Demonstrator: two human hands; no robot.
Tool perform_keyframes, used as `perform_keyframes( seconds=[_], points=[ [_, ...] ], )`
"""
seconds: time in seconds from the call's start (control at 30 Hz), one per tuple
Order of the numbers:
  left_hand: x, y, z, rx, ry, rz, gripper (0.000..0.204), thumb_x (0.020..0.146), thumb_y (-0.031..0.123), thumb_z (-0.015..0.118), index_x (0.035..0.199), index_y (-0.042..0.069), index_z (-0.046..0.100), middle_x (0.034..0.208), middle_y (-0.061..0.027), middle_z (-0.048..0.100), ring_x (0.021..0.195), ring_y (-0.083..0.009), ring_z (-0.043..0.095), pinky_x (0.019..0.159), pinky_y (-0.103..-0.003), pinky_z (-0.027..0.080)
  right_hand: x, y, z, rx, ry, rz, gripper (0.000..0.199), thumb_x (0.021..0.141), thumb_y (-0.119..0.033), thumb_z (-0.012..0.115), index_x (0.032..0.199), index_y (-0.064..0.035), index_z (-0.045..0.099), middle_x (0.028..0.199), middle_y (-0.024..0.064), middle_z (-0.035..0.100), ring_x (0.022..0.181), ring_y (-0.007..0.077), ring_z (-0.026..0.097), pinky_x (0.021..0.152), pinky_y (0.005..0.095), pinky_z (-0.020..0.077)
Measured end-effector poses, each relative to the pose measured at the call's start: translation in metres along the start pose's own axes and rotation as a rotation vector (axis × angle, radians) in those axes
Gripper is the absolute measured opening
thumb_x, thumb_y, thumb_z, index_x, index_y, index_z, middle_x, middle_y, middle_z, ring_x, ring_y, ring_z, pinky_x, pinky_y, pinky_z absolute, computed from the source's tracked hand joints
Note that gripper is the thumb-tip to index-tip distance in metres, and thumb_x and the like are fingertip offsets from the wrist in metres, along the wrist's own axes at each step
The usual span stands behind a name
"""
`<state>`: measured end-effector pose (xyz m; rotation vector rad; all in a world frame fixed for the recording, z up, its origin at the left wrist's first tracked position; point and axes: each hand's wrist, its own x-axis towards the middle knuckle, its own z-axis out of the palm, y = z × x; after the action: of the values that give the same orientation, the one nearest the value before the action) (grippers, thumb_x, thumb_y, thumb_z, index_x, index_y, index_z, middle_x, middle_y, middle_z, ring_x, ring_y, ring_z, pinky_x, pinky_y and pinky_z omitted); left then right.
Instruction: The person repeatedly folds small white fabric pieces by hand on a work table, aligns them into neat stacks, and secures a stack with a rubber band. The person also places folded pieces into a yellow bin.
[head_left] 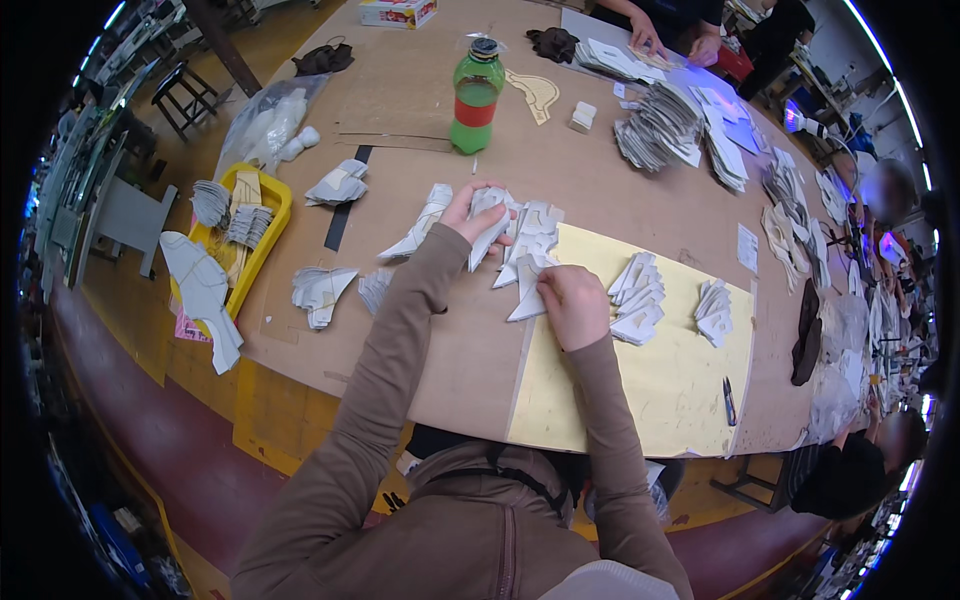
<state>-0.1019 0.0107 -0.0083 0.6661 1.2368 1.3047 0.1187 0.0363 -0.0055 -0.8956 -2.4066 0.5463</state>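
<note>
My left hand is closed round a small stack of white cut pieces, its thumb lying over the top. Just to its right lies a fanned row of similar white pieces on the brown table covering. My right hand pinches the edge of one white cut piece at the near end of that row, by the yellow sheet's left edge. Whether this piece is lifted clear of the row I cannot tell. Left of my left hand rests another white bundle.
The yellow sheet bears two fanned piles and a pen. A green bottle stands beyond my hands. At the left sits a yellow basket of pieces. Across the table a person's hands work beside grey stacks.
</note>
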Motion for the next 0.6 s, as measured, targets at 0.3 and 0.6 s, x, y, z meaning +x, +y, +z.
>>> perform_keyframes(
  seconds=[0.3, 0.6],
  points=[
    [-0.004, -0.004, 0.025, 0.040, -0.265, -0.014, 0.043, 0.096, 0.036, 0.053, 0.132, 0.016, 0.038, 0.113, -0.0116, 0.059, 0.078, -0.0152, 0.064, 0.057, -0.026, 0.055, -0.003, 0.000, -0.016, 0.924, 0.111, 0.363, 0.012, 0.084, 0.004, 0.065, 0.095, 0.0029, 0.060, 0.088, 0.0039, 0.064, 0.080, 0.0103, 0.061, 0.073, 0.0230, 0.0496],
    [-0.025, -0.002, 0.041, 0.036, -0.555, -0.040, 0.058, 0.094, 0.027, 0.060, 0.141, 0.018, 0.029, 0.113, -0.0104, 0.055, 0.085, -0.0181, 0.065, 0.058, -0.026, 0.055, 0.001, -0.012, -0.015, 0.650, 0.261, 0.147, 0.015, 0.087, 0.002, 0.061, 0.102, 0.0004, 0.061, 0.096, 0.0040, 0.064, 0.082, 0.0106, 0.060, 0.070, 0.0227, 0.0480]
  ],
)
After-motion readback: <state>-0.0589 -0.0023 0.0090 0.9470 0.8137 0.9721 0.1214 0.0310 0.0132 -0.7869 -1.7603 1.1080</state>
